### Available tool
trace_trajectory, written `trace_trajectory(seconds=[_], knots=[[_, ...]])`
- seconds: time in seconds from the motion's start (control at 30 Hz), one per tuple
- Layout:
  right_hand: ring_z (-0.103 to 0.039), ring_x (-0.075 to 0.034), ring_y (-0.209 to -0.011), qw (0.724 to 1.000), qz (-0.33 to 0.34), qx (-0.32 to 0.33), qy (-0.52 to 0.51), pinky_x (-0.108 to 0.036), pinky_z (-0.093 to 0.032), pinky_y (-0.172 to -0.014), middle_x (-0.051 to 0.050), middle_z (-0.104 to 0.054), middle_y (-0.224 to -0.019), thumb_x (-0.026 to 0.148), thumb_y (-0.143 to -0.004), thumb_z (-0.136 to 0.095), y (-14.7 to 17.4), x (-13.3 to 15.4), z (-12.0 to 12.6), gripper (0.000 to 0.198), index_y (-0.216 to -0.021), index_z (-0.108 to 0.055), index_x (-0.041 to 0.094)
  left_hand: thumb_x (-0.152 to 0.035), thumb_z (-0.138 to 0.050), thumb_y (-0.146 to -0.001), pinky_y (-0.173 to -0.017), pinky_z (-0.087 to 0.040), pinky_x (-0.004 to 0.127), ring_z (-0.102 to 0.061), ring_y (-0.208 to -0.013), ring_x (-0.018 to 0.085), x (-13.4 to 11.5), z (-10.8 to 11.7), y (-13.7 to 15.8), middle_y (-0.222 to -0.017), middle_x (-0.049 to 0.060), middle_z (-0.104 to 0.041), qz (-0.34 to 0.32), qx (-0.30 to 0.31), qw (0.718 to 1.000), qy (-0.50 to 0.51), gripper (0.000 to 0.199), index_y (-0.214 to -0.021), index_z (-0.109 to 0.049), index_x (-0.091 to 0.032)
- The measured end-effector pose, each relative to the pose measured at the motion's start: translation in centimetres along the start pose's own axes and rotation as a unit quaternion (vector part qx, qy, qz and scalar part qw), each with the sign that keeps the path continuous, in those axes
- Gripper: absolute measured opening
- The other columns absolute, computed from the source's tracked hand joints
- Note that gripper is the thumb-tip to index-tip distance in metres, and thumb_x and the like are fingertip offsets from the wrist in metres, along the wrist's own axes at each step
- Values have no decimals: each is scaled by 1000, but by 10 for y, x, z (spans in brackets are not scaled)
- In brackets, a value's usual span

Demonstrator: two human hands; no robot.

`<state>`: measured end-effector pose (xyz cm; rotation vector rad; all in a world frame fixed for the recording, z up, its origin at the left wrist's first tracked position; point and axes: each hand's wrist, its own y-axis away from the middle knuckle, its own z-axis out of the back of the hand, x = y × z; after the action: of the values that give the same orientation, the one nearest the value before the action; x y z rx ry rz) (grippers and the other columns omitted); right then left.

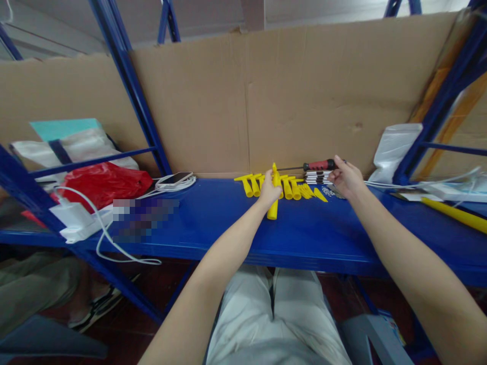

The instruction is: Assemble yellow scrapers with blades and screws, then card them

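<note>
My left hand [269,191] is closed around a yellow plastic T-shaped part [272,210], held upright above the blue shelf. In my right hand [345,177] is a screwdriver [318,165] with a red and black handle, gripped near its rear end. Its shaft lies level and points left, with the tip at the upper end of the yellow part; whether it touches cannot be made out. Behind my left hand several similar yellow parts [248,188] stand in a row. Small flat yellow pieces [319,194] lie to their right, partly below the screwdriver.
A stack of white packets [316,177] and a clear plastic bag [393,152] sit toward the right. At left are a phone [175,178] on coiled cable, a red bag [106,185] and a white power strip [85,225]. Cardboard [297,96] walls the back; blue posts [131,86] flank the shelf.
</note>
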<state>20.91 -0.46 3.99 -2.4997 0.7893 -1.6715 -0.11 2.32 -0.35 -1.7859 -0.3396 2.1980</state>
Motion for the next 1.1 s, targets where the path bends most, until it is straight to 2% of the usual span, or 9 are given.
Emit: trace_trajectory(seconds=[0.13,0.3,0.53,0.7,0.93,1.1], knots=[[-36,-4,-36,1000,-17,-11,-6,-16,-35,-35,11,-32,-41,42,-62,-81,3,2,-3,45,-65,-42,19,3,-48,-64,-56,-49,20,-60,-68,11,2,0,-2,-111,6,-63,-8,-2,1000,-1,74,-133,-39,-24],[-33,-3,-36,1000,-20,-16,-11,-15,-34,-34,11,-31,-42,39,-65,-80,6,3,-5,44,-65,-41,20,3,-48,-65,-61,-51,23,-61,-70,12,3,0,-2,-109,7,-63,-11,-10,1000,-9,72,-133,-40,-22],[-29,-3,-35,998,17,-56,-33,-15,-32,-33,12,-26,-44,35,-70,-75,0,0,-5,43,-65,-35,21,4,-47,-65,-64,-52,23,-64,-75,13,3,-2,-1,-111,7,-64,-14,2,1000,8,73,-132,-39,-23],[-31,-4,-37,995,41,-87,-41,-17,-31,-34,10,-31,-50,33,-72,-71,-5,-1,0,38,-68,-35,22,2,-49,-65,-64,-53,25,-64,-75,14,7,-4,-4,-115,6,-63,-24,25,999,8,80,-138,-33,-26],[-29,-5,-36,992,60,-109,32,-20,-29,-34,11,-24,-47,32,-71,-69,-4,1,2,40,-64,-31,23,-5,-59,-69,-67,-53,25,-64,-82,15,13,-1,-11,-119,8,-60,-10,-30,1000,-1,74,-136,-36,-27],[-28,-5,-32,988,68,-85,109,-20,-24,-30,10,-29,-44,27,-70,-67,7,2,-8,32,-62,-36,22,-2,-54,-69,-57,-49,20,-62,-75,12,9,0,-8,-117,8,-60,9,-39,999,15,72,-135,-36,-25]])
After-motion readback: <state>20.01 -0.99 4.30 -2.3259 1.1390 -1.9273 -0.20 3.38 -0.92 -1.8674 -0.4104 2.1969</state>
